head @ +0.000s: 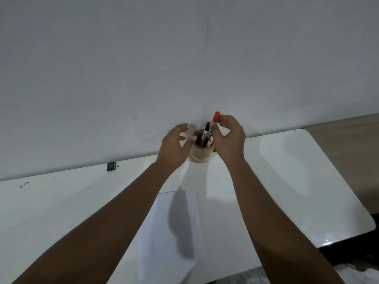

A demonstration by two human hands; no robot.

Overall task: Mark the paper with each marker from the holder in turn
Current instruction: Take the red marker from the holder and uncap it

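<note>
A round wooden holder (200,153) stands at the far edge of the white table (61,201), against the wall. Two black markers (206,133) lean inside it. My right hand (227,140) pinches a red-capped marker (216,116) by its upper end, with its lower part still down in the holder. My left hand (174,144) rests against the holder's left side, fingers spread and curled around it. A white sheet of paper (172,232) lies flat on the table between my forearms, nearer to me.
A plain white wall (184,58) rises directly behind the holder. A small dark clip-like object (110,166) sits at the table's back edge on the left. The table's rounded right corner (367,218) drops off to a darker floor.
</note>
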